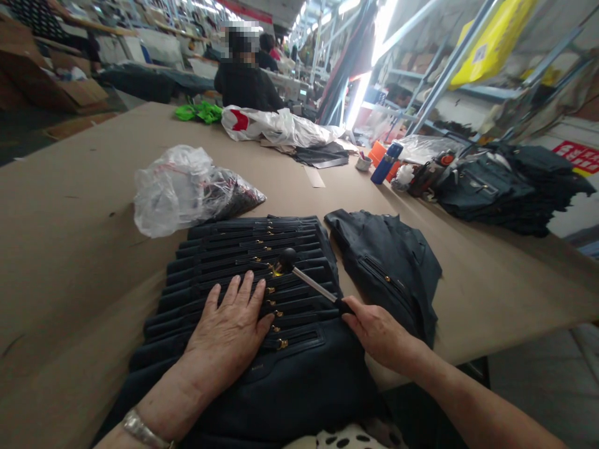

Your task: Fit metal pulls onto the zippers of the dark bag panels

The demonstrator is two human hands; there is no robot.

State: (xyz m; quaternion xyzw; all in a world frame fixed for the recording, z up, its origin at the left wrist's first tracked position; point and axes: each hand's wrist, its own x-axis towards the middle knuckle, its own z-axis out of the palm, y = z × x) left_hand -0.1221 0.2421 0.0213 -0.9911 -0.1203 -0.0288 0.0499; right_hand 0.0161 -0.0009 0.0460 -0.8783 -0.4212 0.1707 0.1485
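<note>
In front of me lies a fanned stack of dark fabric pieces (309, 362), with gold zipper pulls (282, 343) in a row down the middle. My left hand (234, 312) rests flat on the stack, fingers spread, just left of the zipper pulls. A small mallet (316, 284) with a round black head, metal shaft and black grip is in my right hand (374, 327). Its head is over the zipper pulls beyond my left fingertips; I cannot tell whether it touches them. Right of the stack, a few more dark zippered pieces (402, 262) lie in a loose pile.
A clear plastic bag (173, 187) with dark contents sits beyond the stack on the brown table (84, 218). Further back are a white plastic bundle (281, 128), green bags (199, 112) and a blue bottle (386, 163). A tall dark fabric pile (500, 187) stands right. A person (246, 81) sits beyond.
</note>
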